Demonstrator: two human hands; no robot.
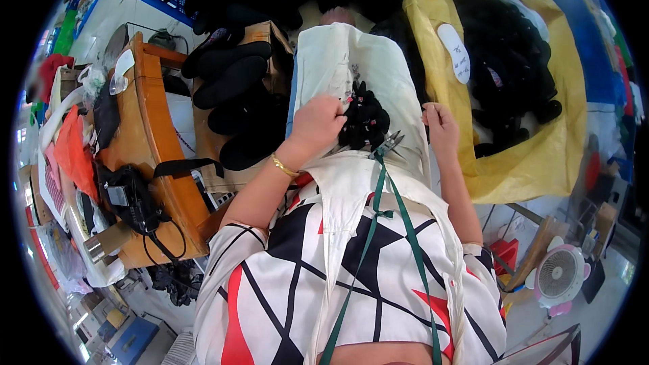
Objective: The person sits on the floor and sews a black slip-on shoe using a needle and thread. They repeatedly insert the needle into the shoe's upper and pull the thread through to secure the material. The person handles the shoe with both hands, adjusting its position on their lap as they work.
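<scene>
A white apron cloth (392,61) covers my lap. On it lies a bunch of small black fabric pieces (365,120) with a few pinkish bits. My left hand (316,122), with a gold bangle at its wrist, is closed against the left side of this bunch; what its fingers grip is hidden. Off to the right, beside the cloth's edge, my right hand (441,122) is pinched closed, and anything in it is too small to make out. Small metal snips (388,144) rest just below the bunch, hanging from a green ribbon (407,223).
At the right stands a yellow sack (500,182) filled with black items, a white insole (453,53) on its rim. Black shoes (233,81) are piled in a cardboard box at the left, near a wooden table (145,122). A small fan (561,272) is at lower right.
</scene>
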